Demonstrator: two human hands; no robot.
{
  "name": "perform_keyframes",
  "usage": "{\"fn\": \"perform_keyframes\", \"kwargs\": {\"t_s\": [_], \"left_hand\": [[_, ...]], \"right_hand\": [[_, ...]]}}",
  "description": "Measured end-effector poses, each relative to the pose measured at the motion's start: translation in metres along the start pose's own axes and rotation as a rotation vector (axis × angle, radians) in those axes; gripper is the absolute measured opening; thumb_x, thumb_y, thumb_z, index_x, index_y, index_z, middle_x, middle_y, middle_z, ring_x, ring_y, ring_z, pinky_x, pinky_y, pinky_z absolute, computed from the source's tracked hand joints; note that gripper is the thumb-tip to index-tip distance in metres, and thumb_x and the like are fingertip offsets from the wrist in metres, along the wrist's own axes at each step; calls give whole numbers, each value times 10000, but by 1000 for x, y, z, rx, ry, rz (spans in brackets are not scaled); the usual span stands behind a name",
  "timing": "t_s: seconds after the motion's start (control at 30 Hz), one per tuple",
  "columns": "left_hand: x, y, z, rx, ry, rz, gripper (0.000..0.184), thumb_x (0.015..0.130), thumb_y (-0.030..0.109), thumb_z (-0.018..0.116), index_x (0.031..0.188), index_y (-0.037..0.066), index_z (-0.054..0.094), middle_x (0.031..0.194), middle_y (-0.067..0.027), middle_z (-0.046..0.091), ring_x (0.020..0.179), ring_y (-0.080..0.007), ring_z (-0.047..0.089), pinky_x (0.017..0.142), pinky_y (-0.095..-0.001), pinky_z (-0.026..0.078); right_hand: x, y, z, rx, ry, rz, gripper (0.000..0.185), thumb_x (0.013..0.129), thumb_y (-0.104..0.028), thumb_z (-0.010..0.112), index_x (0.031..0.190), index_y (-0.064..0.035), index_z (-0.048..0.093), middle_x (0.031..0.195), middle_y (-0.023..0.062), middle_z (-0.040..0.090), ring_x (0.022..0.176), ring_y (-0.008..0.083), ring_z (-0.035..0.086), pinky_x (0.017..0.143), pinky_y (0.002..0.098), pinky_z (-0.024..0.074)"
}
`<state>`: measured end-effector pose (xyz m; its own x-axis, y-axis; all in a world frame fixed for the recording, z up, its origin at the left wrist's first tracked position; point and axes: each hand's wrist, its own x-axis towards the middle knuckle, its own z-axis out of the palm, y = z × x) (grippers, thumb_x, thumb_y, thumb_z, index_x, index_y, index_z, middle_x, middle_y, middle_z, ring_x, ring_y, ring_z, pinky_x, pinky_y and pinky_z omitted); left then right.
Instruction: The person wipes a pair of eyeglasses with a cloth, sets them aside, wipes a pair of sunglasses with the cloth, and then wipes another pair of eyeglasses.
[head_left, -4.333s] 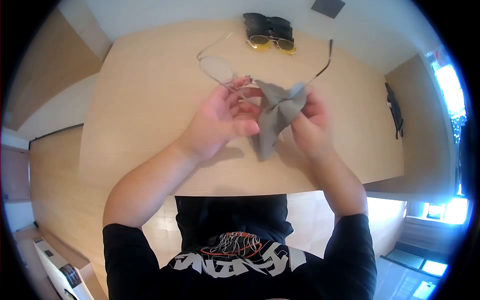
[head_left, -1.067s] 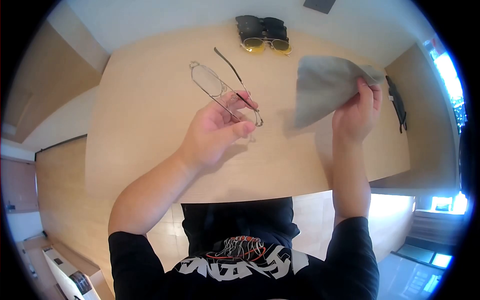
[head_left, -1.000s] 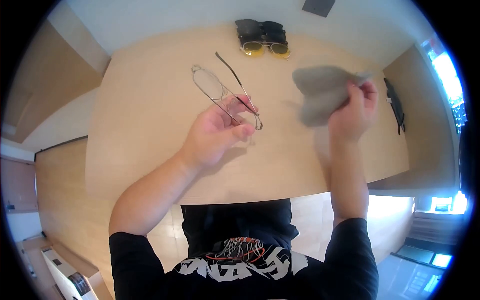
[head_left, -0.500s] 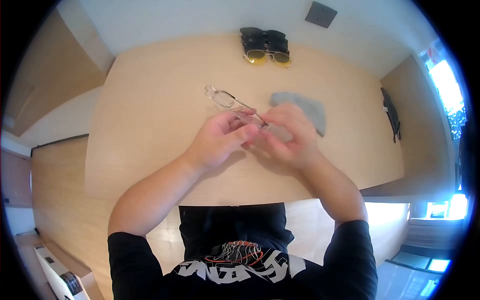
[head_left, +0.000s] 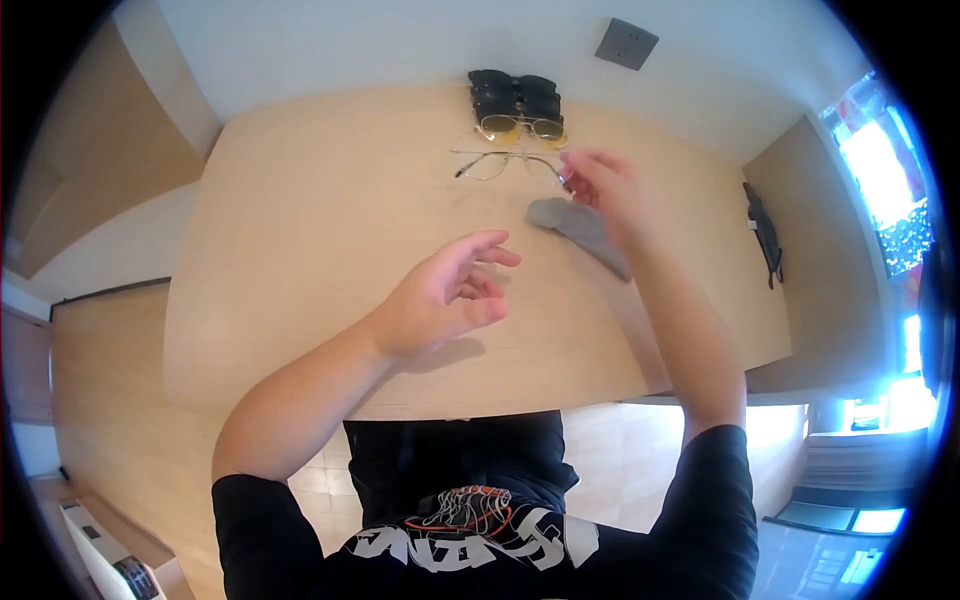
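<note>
My right hand point(head_left: 602, 190) pinches one end of a pair of clear, thin-rimmed eyeglasses point(head_left: 488, 168) toward the back of the table. The glasses lie level, just in front of the yellow-tinted sunglasses point(head_left: 500, 126); whether they touch the table I cannot tell. Over the front middle of the table, my left hand point(head_left: 455, 295) is open, its fingers curved and apart with nothing in them. A grey cloth point(head_left: 575, 228) lies partly hidden under my right hand and forearm.
Several dark sunglasses point(head_left: 515, 92) are lined up behind the yellow-tinted pair on the wooden table point(head_left: 280, 220). A black strap-like item point(head_left: 763, 232) rests by the right side panel. A dark wall socket point(head_left: 627, 43) sits on the wall behind.
My right hand has carried the eyeglasses away from me, to the front of the sunglasses row. My left hand has let go of them and its fingers have spread.
</note>
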<state>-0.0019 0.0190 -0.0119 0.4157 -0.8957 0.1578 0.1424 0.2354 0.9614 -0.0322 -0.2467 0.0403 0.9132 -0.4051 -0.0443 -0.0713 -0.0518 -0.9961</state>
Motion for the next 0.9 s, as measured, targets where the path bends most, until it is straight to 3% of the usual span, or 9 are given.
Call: {"fn": "perform_keyframes", "kwargs": {"t_s": [0.1,0.2,0.3,0.4,0.5,0.6,0.7,0.9], "left_hand": [[-1,1,0,-12,-16,-25,738,846,229,726,1433,18,333,1276,-117,509,988,-158,523,908,-307,456],[-2,4,2,32,-8,-63,702,845,219,727,1413,16,368,1236,-108,538,986,-148,521,908,-297,455],[-5,4,0,-42,-5,-81,664,846,203,724,1394,19,397,1209,-101,550,1000,-145,513,910,-295,454],[-7,0,-1,41,19,-45,618,841,177,721,1362,19,430,1205,-93,546,1039,-157,507,940,-318,446],[-7,2,4,274,85,60,553,830,141,720,1309,13,475,1182,-91,545,1088,-182,507,974,-339,428],[-6,0,3,447,94,123,505,814,128,725,1256,6,512,1166,-96,543,1118,-201,513,998,-347,408],[-6,0,2,464,104,123,477,808,130,730,1224,4,535,1141,-100,550,1112,-207,523,989,-345,406],[-4,4,4,480,163,127,431,811,139,723,1186,10,555,1097,-90,576,1069,-198,533,957,-341,421]], "right_hand": [[29,4,-13,-18,22,129,165,889,-200,641,859,-39,655,788,22,629,735,89,556,648,217,442],[53,9,-23,-212,-35,274,200,886,-212,612,912,-28,687,765,25,615,662,96,548,591,213,431],[54,9,-13,-600,62,241,204,862,-196,621,899,-11,699,752,66,632,654,180,604,625,279,486],[51,-3,-6,-1178,138,81,255,845,-201,635,999,-4,682,874,118,665,811,262,651,754,344,513],[58,-5,-8,-1165,174,-145,316,810,-182,651,1086,-30,658,1045,141,659,985,288,627,857,364,491],[96,11,-31,-1226,-87,-498,388,767,-163,662,1139,-55,639,1155,123,633,1079,272,586,886,357,478],[103,2,-33,-1165,-157,-330,413,732,-140,663,1137,-65,643,1136,121,638,1088,277,581,886,363,480],[103,8,-34,-1111,14,-331,328,736,-151,661,1052,-63,675,1003,107,669,949,249,613,811,365,490]]}}
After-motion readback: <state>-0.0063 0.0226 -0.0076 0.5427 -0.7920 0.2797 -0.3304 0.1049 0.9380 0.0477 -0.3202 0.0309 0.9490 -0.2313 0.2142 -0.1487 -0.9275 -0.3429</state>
